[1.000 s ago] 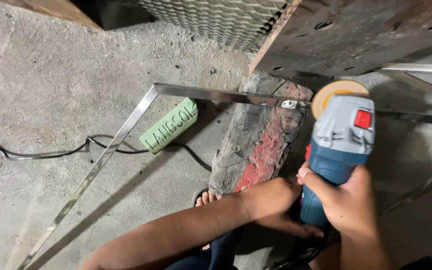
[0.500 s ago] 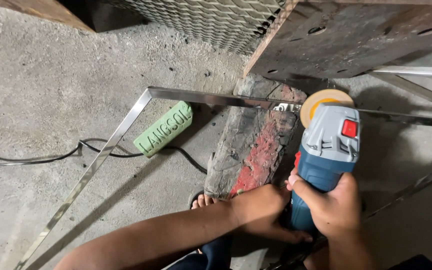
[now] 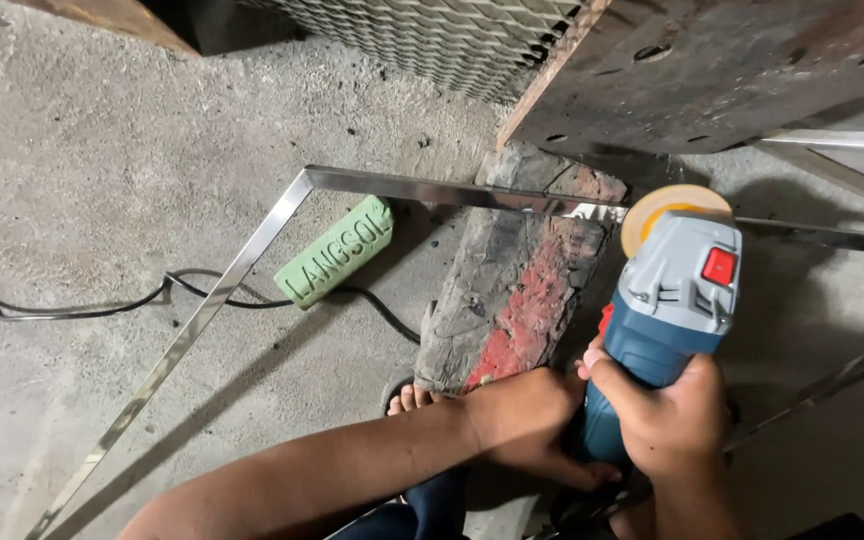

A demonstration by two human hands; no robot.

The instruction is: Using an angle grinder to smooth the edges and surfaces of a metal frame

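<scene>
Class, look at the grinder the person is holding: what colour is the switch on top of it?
Red; the switch sits on the grinder, clearest in the head view.

Two hands, left [image 3: 532, 415] and right [image 3: 667, 420], close their fingers [image 3: 602, 375] on one blue-grey angle grinder [image 3: 667, 310] carrying one yellowish polishing wheel [image 3: 667, 203]. Beyond the fingers lie one weathered wooden block [image 3: 522, 290], one bent steel frame [image 3: 252, 245], one green compound bar [image 3: 337, 252] and one black cable [image 3: 102, 310].

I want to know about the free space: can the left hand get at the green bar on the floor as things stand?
Probably yes. The green bar lies uncovered on the concrete, beside the steel frame, with open floor toward the person. However, the left hand now grips the grinder together with the right hand, so it must let go first.
</scene>
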